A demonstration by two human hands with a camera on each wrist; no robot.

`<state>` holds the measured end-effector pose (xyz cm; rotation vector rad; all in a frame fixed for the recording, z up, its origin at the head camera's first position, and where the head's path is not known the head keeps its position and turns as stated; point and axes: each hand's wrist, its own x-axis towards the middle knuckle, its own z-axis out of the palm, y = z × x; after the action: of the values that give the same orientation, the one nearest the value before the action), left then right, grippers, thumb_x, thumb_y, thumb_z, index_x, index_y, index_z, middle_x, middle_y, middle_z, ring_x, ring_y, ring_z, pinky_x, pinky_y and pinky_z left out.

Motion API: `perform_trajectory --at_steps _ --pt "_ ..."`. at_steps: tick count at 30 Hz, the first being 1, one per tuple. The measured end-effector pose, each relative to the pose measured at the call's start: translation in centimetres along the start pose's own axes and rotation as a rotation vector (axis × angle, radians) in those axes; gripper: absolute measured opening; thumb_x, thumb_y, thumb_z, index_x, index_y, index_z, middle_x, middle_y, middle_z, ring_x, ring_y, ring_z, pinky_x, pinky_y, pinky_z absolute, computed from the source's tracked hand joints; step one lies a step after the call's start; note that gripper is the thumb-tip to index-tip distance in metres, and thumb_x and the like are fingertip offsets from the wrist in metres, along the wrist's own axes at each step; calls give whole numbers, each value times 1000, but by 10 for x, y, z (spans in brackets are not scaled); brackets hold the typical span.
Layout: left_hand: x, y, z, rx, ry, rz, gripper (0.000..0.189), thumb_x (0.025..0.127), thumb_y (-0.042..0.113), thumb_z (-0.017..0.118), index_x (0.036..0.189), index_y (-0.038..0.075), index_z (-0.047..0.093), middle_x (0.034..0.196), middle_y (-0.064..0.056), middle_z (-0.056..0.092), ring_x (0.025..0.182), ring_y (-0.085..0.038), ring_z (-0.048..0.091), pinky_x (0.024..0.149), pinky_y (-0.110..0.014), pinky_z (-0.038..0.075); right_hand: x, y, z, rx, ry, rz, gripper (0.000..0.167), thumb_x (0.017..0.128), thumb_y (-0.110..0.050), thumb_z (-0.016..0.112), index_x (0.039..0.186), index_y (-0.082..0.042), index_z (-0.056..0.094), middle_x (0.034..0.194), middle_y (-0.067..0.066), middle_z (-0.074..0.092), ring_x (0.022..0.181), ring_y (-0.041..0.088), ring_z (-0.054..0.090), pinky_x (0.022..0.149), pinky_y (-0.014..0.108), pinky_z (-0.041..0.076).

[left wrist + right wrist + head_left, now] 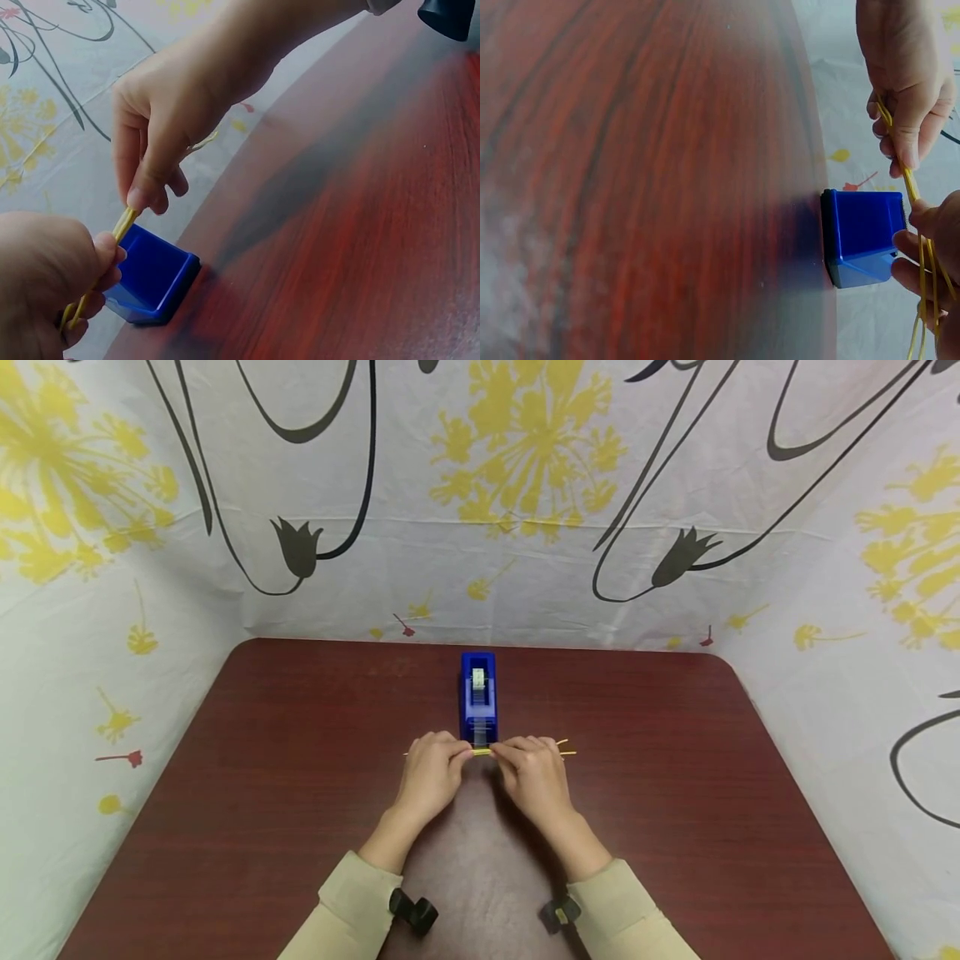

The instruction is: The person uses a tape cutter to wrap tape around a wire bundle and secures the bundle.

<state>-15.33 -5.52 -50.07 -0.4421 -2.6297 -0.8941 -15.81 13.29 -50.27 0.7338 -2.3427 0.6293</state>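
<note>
Several thin yellow strands, wire-like or cord-like, are gathered in a bundle held level between both hands. My left hand pinches the bundle between thumb and fingers on the left. On the other side my right hand pinches it too, a short gap away. Loose strand ends fan out past the right hand, plain in the right wrist view. Directly behind the bundle is a blue tape dispenser with a roll of tape. Its front end faces the hands; whether the strands touch it, I cannot tell.
A dark red-brown wooden table with rounded far corners lies under everything. White cloth with yellow and grey plant patterns hangs around its back and sides. Dark wrist cameras sit at both sleeve cuffs.
</note>
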Motion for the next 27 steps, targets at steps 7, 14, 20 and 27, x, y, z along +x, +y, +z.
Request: perform_trajectory --at_steps 7,14,20,27 --pt "-1 -1 0 12 59 45 11 89 15 77 96 8 82 83 0 69 78 -22 62 72 -39 46 1 0 -2 14 -42 34 6 87 -13 79 93 -10 81 84 1 75 75 21 71 62 38 56" --pt "-1 -2 1 4 101 76 11 87 13 79 96 7 82 82 0 69 76 -22 61 70 -38 44 4 1 -4 47 -111 103 5 88 -13 79 91 -11 81 81 -1 73 70 18 71 59 38 56" --pt "-3 -4 4 25 105 83 11 88 14 79 97 8 82 84 0 70 77 -22 63 69 -37 45 6 0 -4 34 -207 107 7 89 -7 76 96 -8 79 85 1 70 78 22 69 68 40 55" --pt "-5 -2 3 51 47 49 15 92 20 75 102 9 81 89 1 71 77 -19 67 67 -34 46 8 -1 -3 47 -175 82 5 87 -4 77 91 -6 79 82 3 72 77 25 68 66 42 54"
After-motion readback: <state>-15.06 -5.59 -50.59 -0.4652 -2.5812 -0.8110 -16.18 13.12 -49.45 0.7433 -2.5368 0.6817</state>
